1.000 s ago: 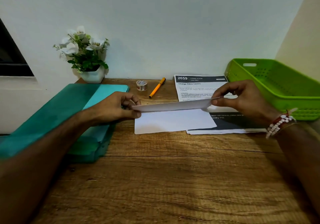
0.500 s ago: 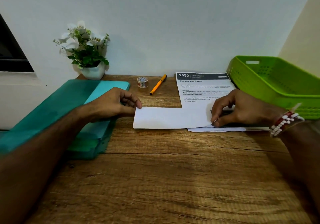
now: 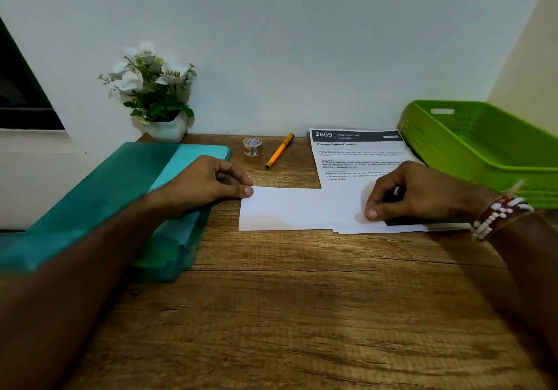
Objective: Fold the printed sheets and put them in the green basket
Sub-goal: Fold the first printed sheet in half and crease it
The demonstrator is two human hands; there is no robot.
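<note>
While lying flat on brown wooden table point(image 3: 302, 314), overlapping printed white sheets point(image 3: 356, 154) near green plastic basket point(image 3: 483, 154): folded white paper sheet point(image 3: 302, 208). Light, limp, readily creased. Left hand point(image 3: 205, 184) thumb on left corner, right hand point(image 3: 422, 196) curled on right end; pinching or pressing, cannot tell. Lift by an edge.

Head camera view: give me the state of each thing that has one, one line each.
printed stack, unfolded, text up
folded sheet, folded over, flat, partly overlapping printed stack
green basket, upright, no paper seen inside
left hand, fingers curled, thumb pinning sheet's left corner
right hand, fingers curled, thumb pinning its right end
pen, lying flat
</note>
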